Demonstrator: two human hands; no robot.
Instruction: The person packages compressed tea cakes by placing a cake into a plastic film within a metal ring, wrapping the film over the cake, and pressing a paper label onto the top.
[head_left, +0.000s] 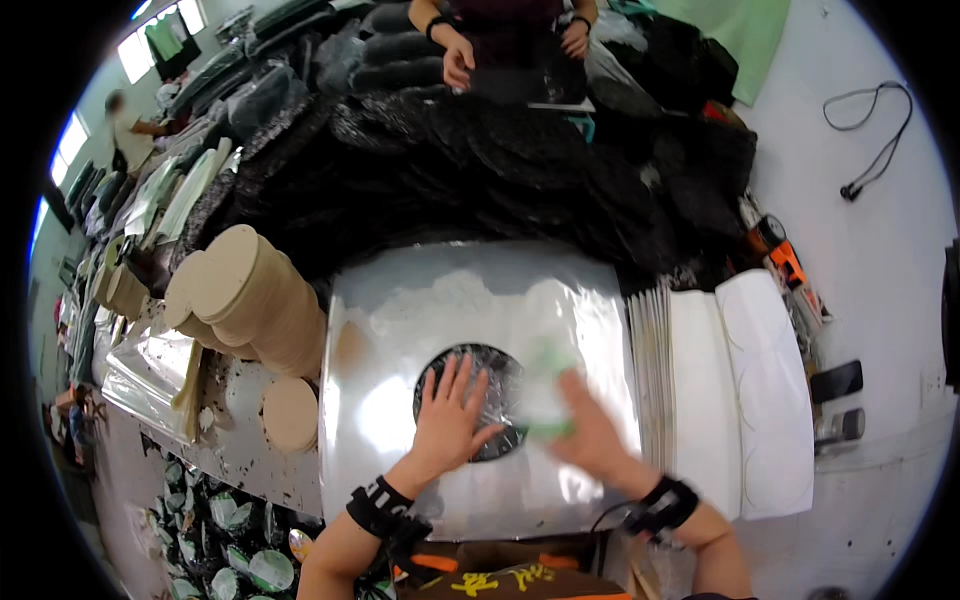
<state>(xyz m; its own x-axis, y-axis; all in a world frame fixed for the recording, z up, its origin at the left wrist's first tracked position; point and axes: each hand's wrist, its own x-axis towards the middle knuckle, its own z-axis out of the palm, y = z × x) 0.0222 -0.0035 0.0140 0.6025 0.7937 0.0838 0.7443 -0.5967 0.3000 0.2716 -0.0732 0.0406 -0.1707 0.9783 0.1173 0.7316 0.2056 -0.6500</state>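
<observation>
My left hand [455, 425] lies flat, fingers spread, on a black round disc [503, 385] under clear, wrinkled plastic film. The disc rests on a shiny silver-grey work surface [470, 300]. To the right of the disc, my right hand [598, 440] is smeared by motion. At its fingers is a blurred pale sheet-like thing with green edges [545, 390], which overlaps the disc's right side in this view. Exactly what it is cannot be made out. Black bands wrap both my wrists.
Tan round discs [240, 280] stand in tall stacks at left, beside clear plastic sheets [150, 380]. White sheets [765, 390] lie at right, near a phone [836, 381]. Behind, black wrapped items [480, 170] form a heap; a co-worker's hand [457, 62] is beyond it.
</observation>
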